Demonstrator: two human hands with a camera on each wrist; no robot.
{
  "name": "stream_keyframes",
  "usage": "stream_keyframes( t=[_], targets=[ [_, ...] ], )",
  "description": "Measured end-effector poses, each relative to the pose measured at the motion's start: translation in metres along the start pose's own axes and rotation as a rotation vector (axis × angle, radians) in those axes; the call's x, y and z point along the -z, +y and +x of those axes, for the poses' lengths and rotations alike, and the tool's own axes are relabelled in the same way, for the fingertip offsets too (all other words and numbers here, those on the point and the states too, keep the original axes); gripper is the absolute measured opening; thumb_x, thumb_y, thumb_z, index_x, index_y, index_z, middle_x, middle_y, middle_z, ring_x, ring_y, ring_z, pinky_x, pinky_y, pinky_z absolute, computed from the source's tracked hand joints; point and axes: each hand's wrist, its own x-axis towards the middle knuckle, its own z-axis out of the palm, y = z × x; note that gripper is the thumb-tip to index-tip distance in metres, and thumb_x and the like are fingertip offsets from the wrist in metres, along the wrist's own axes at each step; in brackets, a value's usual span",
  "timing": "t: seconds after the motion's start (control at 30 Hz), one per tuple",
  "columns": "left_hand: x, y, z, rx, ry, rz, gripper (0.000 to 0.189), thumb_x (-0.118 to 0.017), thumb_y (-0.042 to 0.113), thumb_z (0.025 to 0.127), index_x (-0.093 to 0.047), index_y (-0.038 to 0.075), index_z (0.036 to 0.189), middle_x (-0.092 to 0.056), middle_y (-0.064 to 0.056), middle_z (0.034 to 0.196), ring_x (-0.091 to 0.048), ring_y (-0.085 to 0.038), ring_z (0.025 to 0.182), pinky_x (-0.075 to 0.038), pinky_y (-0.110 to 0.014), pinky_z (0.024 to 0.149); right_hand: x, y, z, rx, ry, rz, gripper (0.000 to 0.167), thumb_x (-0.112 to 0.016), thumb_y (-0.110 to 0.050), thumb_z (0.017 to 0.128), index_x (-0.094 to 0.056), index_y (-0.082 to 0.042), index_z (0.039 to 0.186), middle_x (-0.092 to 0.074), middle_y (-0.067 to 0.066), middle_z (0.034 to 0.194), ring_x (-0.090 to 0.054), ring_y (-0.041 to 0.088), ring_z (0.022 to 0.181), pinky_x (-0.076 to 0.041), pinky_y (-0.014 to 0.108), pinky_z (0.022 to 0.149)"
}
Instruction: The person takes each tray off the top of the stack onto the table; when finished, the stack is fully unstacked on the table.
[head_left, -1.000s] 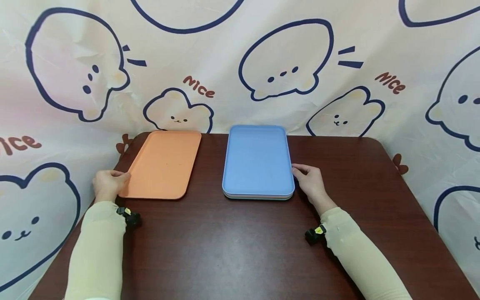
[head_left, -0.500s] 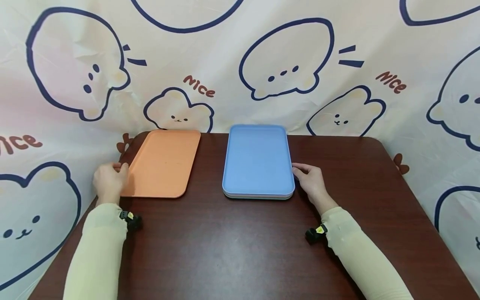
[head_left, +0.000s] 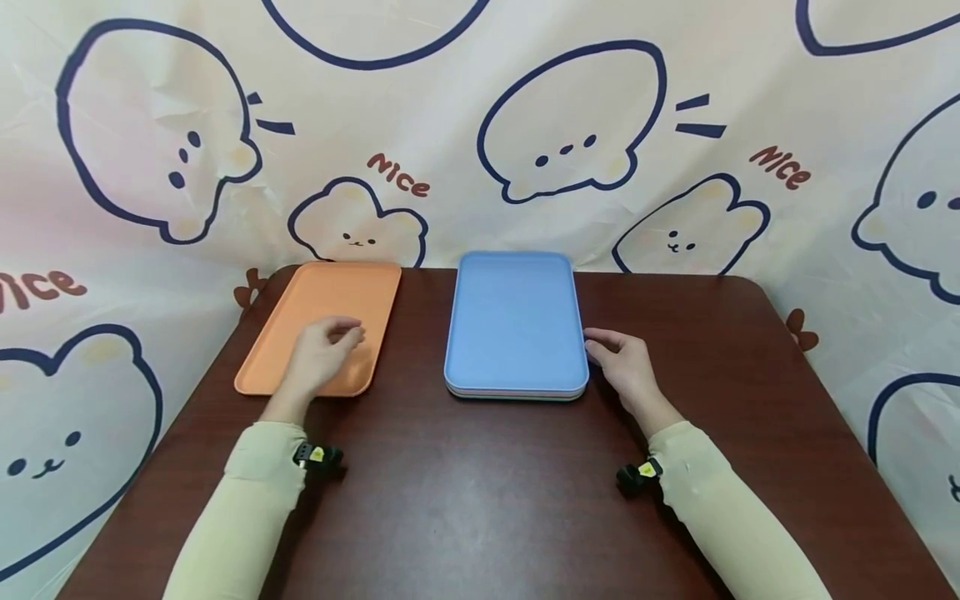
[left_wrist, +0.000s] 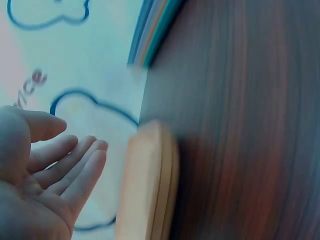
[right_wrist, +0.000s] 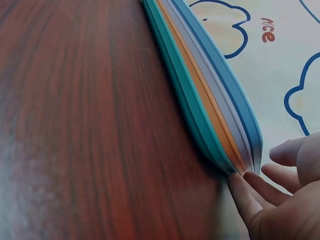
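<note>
My left hand [head_left: 318,358] hovers over the orange tray [head_left: 341,292] at the table's left side. Its fingers are relaxed and nothing lies between them; the left wrist view shows a gap from the blurred tray edge. To the right stands a stack of trays with a blue tray [head_left: 517,325] on top. Beneath it, the right wrist view shows a greyish-lilac tray [right_wrist: 215,90], another orange tray [right_wrist: 200,80] and a teal tray [right_wrist: 192,115]. My right hand [head_left: 624,367] is at the stack's right side, loosely extended fingertips touching the lower trays' edges.
The dark brown wooden table [head_left: 480,500] extends toward me in front of both trays. A pale cloth [head_left: 442,108] with cartoon outlines hangs along its far edge and sides. A small black camera [head_left: 318,458] is strapped to my left wrist, another camera [head_left: 637,477] to my right.
My left hand has let go of the orange tray's left edge and moved right, over the tray. The right hand stays by the stack, almost still.
</note>
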Motion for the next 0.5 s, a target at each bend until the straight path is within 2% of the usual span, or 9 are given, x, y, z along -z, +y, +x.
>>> stream_keyframes(
  t=[0.1,0.2,0.33,0.5],
  targets=[
    [-0.018,0.013,-0.001,0.010,-0.079,-0.041,0.042,-0.057,0.021,0.112,-0.063,-0.007,0.143,-0.070,-0.028,0.138,-0.067,-0.043,0.130,-0.057,-0.041,0.104,0.000,0.001,0.000,0.000,0.001,-0.012,0.041,-0.060,-0.017,0.111,-0.064,-0.005,0.150,-0.058,0.017,0.158,-0.066,0.029,0.138,-0.052,0.040,0.116],
    [-0.037,0.025,-0.002,0.052,-0.154,-0.086,0.045,-0.058,0.023,0.112,-0.060,-0.004,0.148,-0.065,-0.025,0.147,-0.060,-0.042,0.140,-0.050,-0.057,0.116,-0.001,0.003,0.001,-0.001,0.002,-0.030,0.042,-0.061,-0.019,0.111,-0.064,-0.006,0.151,-0.058,0.016,0.159,-0.065,0.027,0.138,-0.053,0.038,0.116],
    [-0.061,0.039,-0.003,0.107,-0.217,-0.155,0.047,-0.061,0.023,0.110,-0.057,0.000,0.152,-0.061,-0.022,0.154,-0.056,-0.040,0.146,-0.046,-0.058,0.121,-0.001,0.004,0.001,0.000,0.001,-0.044,0.042,-0.062,-0.020,0.110,-0.064,-0.007,0.151,-0.056,0.016,0.160,-0.060,0.026,0.143,-0.050,0.042,0.119],
    [-0.087,0.050,-0.004,0.096,-0.227,-0.232,0.051,-0.065,0.016,0.107,-0.055,-0.004,0.153,-0.060,-0.025,0.154,-0.058,-0.040,0.145,-0.049,-0.055,0.119,-0.002,0.006,0.000,0.013,-0.007,-0.054,0.043,-0.064,-0.018,0.109,-0.064,-0.006,0.150,-0.054,0.016,0.163,-0.045,0.027,0.151,-0.045,0.046,0.122]
  ],
)
